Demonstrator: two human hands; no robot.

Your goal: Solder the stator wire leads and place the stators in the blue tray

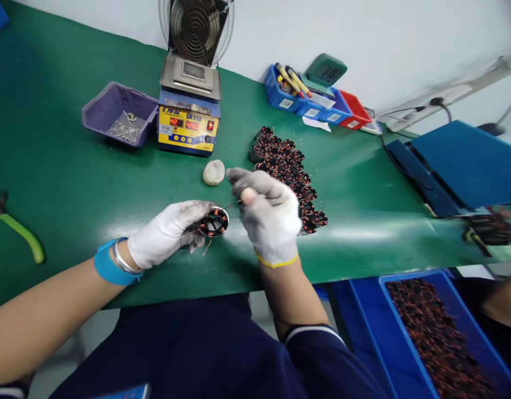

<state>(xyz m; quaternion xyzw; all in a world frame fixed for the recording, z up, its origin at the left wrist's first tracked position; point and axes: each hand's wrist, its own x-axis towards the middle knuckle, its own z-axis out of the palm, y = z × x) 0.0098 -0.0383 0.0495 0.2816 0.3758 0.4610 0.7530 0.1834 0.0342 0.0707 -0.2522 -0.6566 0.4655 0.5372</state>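
Note:
In the head view my left hand [172,230], in a white glove with greyed fingertips, grips a ring-shaped motor stator [214,222] with copper windings and a metal rim. The stator's open end faces up, and a loose wire hangs below it. My right hand [269,213], gloved with one bare fingertip, is closed just to the right of the stator. A thin wire lead [233,204] runs from the rim to its fingers, which seem to pinch it. Just beyond both hands sits a small round whitish container [214,172].
Several similar stators [284,166] stand grouped behind my right hand. A yellow-fronted solder pot [189,124] and a purple bin [118,113] stand at the back. Green-handled pliers [20,233] lie left. A blue crate [388,310] of copper-coloured parts is lower right, beside another person's arm [504,299].

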